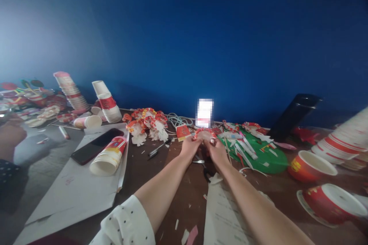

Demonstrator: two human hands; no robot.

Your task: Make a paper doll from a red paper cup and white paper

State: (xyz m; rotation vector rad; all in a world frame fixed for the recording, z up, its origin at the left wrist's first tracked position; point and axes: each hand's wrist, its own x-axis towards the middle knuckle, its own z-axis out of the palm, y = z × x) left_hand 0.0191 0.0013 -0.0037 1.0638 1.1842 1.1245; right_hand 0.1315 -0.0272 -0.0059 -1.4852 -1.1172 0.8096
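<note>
My left hand and my right hand are close together over the middle of the table. Between them they grip a red-and-white cut paper cup piece with a curled, scalloped rim. Fingers of both hands are closed at its near edge, and the fingertips are partly hidden. Scissors with a dark handle lie just below the hands. A small red-and-yellow paper piece is beside my left hand. Behind the held piece stands a bright, blurred-out rectangle, perhaps a phone screen.
Similar paper pieces are heaped left. A phone and nested cups rest on a white board. Right are a green sheet with scraps, paper bowls and a black bottle. Another person's hand is far left.
</note>
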